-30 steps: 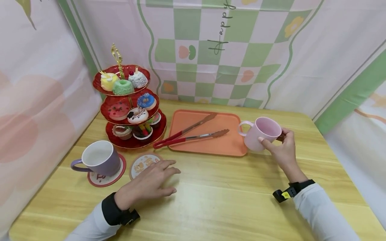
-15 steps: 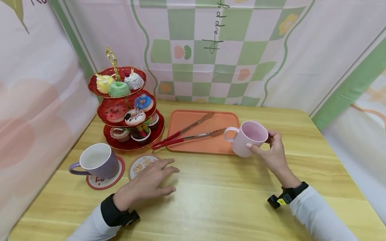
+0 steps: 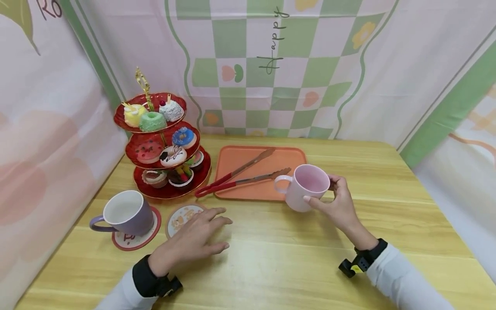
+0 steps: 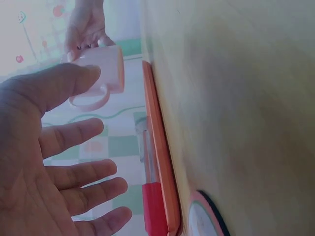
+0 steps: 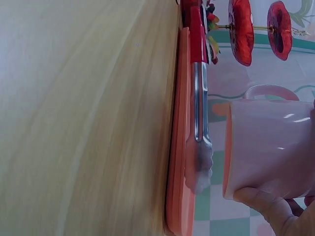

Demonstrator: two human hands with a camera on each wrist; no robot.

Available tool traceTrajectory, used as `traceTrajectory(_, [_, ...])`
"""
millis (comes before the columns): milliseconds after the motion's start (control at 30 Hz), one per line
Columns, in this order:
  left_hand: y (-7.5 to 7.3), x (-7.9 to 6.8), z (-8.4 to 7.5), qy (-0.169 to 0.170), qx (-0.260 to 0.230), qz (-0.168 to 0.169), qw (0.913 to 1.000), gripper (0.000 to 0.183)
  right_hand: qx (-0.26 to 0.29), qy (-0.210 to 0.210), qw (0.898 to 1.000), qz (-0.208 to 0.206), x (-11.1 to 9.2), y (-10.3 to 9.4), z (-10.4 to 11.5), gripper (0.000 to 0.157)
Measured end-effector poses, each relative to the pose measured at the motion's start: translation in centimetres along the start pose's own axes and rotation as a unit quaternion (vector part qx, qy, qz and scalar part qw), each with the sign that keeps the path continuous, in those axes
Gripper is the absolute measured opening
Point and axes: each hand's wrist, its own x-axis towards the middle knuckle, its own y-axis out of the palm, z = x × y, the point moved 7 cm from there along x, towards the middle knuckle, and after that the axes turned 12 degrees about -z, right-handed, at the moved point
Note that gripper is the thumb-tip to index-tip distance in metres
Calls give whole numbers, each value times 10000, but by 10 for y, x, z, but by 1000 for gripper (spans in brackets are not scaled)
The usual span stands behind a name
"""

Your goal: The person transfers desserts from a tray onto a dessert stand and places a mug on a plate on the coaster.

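My right hand grips a pink mug from its right side, thumb on the near wall and fingers round the far side. The mug's handle points left, and in the right wrist view the mug hangs above the table level. Its inside looks empty. My left hand hovers with spread fingers over the near edge of a round pale coaster, partly covering it. Left of that, a purple mug with a white inside stands on a red-rimmed coaster.
An orange tray lies behind the pink mug, with red-handled tongs across it, their handle end past its left edge. At the left back stands a three-tier red stand bearing several cakes and donuts. Patterned cloth hangs behind the table.
My right hand has carried the pink mug left and toward me, from the tray's right end to in front of its right part. The left hand stays nearly still over the pale coaster.
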Motion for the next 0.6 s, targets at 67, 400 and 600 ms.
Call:
traceTrajectory(67, [0, 1, -1, 18, 6, -66, 10000, 46, 4, -35, 10000, 77, -2, 2, 2, 72])
traceTrajectory(400, [6, 4, -4, -36, 4, -91, 10000, 45, 201, -28, 9990, 396, -13, 15, 3, 71])
traceTrajectory(600, [4, 4, -6, -233, -34, -205, 9995, 47, 483, -11, 9971, 595, -19, 24, 9, 73])
